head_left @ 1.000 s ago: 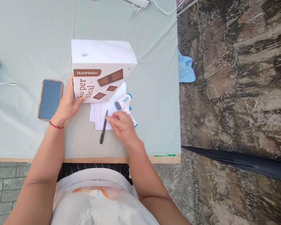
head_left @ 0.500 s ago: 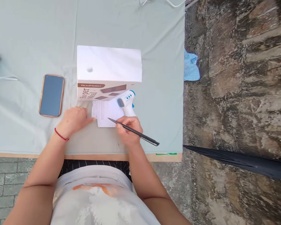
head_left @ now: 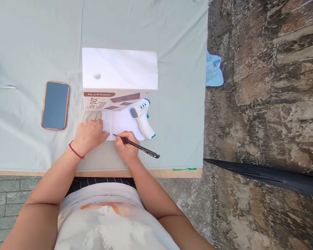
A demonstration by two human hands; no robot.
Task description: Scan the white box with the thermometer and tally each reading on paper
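In my right hand (head_left: 127,146) a black pen (head_left: 144,149) is gripped between thumb and fingers, its tip over the lower left part of a white sheet of paper (head_left: 122,125). Columns of small marks, too small to read, cover the paper's left side. My left hand (head_left: 90,135) rests palm down at the paper's left edge, thumb stretched out onto it and apart from the partly hidden fingers. A white and blue infrared thermometer (head_left: 143,119) lies across the paper's right side. Behind it, a white NutriMotion box (head_left: 120,69) stands at the top edge of the paper.
A phone (head_left: 55,106) with a dark screen lies left of the box on the pale green tablecloth (head_left: 179,114). A white cable (head_left: 2,86) runs in from the left. Light blue cloth (head_left: 214,71) shows past the table's right edge, and a dark folded fabric (head_left: 255,173) lies lower right.
My right hand has moved left with the pen, uncovering the thermometer's handle. My left hand has shifted slightly right, its thumb further onto the paper. The view has moved a little.
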